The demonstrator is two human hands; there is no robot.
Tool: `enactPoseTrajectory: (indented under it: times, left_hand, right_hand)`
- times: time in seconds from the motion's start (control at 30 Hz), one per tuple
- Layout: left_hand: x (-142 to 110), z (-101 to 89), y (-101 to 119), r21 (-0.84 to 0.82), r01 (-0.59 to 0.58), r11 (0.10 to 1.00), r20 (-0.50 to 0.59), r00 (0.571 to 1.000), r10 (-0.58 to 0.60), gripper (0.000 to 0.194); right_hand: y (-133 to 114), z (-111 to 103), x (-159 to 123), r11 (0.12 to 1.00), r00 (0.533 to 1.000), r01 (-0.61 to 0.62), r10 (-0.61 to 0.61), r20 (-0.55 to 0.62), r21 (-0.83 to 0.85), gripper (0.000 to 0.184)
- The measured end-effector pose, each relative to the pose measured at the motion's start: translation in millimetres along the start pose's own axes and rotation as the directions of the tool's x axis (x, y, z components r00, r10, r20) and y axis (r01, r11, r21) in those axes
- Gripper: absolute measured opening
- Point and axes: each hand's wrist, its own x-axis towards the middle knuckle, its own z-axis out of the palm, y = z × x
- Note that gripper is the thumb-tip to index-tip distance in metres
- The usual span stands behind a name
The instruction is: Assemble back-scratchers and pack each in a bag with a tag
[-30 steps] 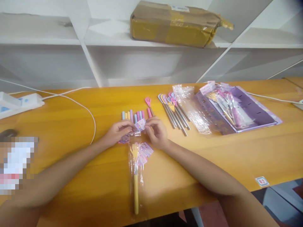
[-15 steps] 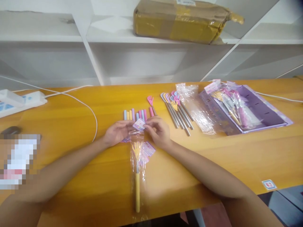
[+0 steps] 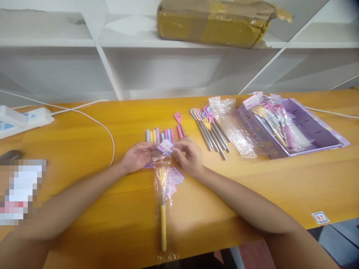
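Note:
My left hand point(image 3: 138, 156) and my right hand point(image 3: 189, 156) meet over the middle of the yellow table point(image 3: 84, 175). Both pinch the pink paper header card point(image 3: 166, 146) at the top of a clear plastic bag point(image 3: 163, 209). Inside the bag lies a yellow hand-shaped back scratcher point(image 3: 162, 209), handle toward me. A few loose pink cards point(image 3: 176, 176) lie under my right wrist. Just beyond my fingers is a row of pastel handles point(image 3: 159, 135).
Unpacked scratchers with metal shafts point(image 3: 209, 130) and empty clear bags point(image 3: 234, 129) lie right of centre. A purple box point(image 3: 308, 130) holds more packed ones. A white power strip point(image 3: 19, 120) with its cable point(image 3: 109, 134) sits left. A cardboard parcel point(image 3: 215, 23) rests on the shelf behind.
The bagged yellow scratcher has shifted a little nearer to me. Both hands stay pinched on the card at its top.

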Motion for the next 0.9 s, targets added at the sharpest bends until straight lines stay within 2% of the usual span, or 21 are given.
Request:
enactPoseTrajectory:
  times: [0.27, 0.4, 0.5, 0.6, 0.7, 0.9]
  left_hand:
    - [-0.4, -2.3, 0.1, 0.011, 0.040, 0.999, -0.030, 0.999, -0.040, 0.038]
    - [-0.5, -2.5, 1.2, -0.016, 0.025, 1.000, -0.040, 0.999, -0.025, 0.030]
    - [-0.5, -2.5, 1.9, -0.028, 0.021, 0.999, -0.043, 0.999, -0.022, 0.028]
    - [0.0, -3.1, 1.9, -0.012, 0.053, 0.999, -0.016, 0.998, -0.053, 0.037]
    - [0.7, -4.2, 1.0, -0.008, 0.052, 0.999, 0.008, 0.999, -0.052, 0.046]
    - [0.7, -3.3, 0.9, 0.018, 0.031, 0.999, -0.002, 1.000, -0.031, 0.041]
  right_hand:
    - [-3.4, 1.6, 1.1, 0.994, 0.994, 0.109, -0.109, 0.017, -0.019, 0.019]
    - [-4.1, 1.7, 1.4, 0.997, 0.995, 0.079, -0.079, 0.057, 0.003, 0.028]
    - [-4.7, 0.6, 3.0, 0.996, 0.993, 0.090, -0.089, 0.077, -0.012, 0.021]
    - [-4.5, -0.2, 4.7, 0.993, 0.989, 0.115, -0.114, 0.089, -0.007, 0.014]
    - [-2.8, -0.1, 4.9, 0.993, 0.988, 0.116, -0.117, 0.105, 0.017, 0.014]
    - [-0.1, 0.7, 1.9, 0.994, 0.986, 0.111, -0.112, 0.126, 0.010, 0.018]
